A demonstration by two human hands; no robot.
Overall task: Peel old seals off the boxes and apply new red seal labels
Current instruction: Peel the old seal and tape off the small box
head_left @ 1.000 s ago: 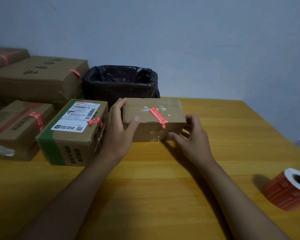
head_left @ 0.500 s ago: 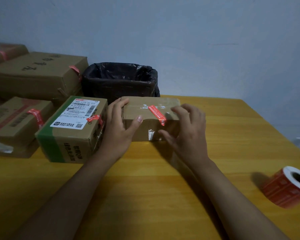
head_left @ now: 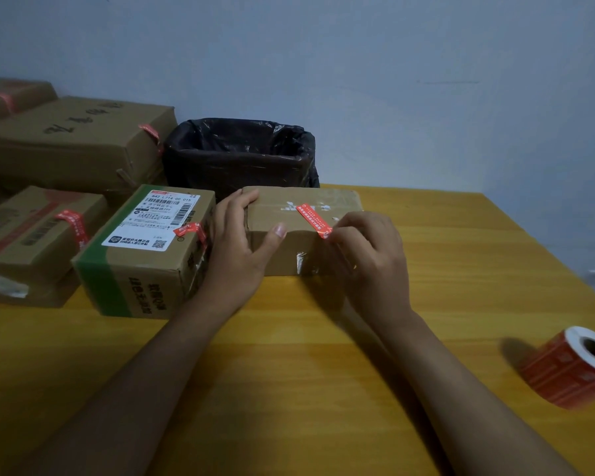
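Note:
A small brown box (head_left: 289, 245) lies on the yellow table (head_left: 289, 355) in the middle. A red seal (head_left: 311, 219) runs slantwise across its top toward the front edge. My left hand (head_left: 237, 249) clasps the box's left end, thumb on the front edge. The fingertips of my right hand (head_left: 368, 259) pinch the seal's near end at the front edge. A roll of red seal labels (head_left: 571, 365) lies on its side at the right edge of the table.
A box with a white shipping label and green stripe (head_left: 145, 252) stands just left of my left hand. More sealed boxes (head_left: 73, 146) are stacked at the left. A bin with a black liner (head_left: 241, 152) stands behind the small box against the wall.
My right hand has come from the box's right end over its front and has taken the seal's near end between its fingertips. The left hand has stayed on the left end.

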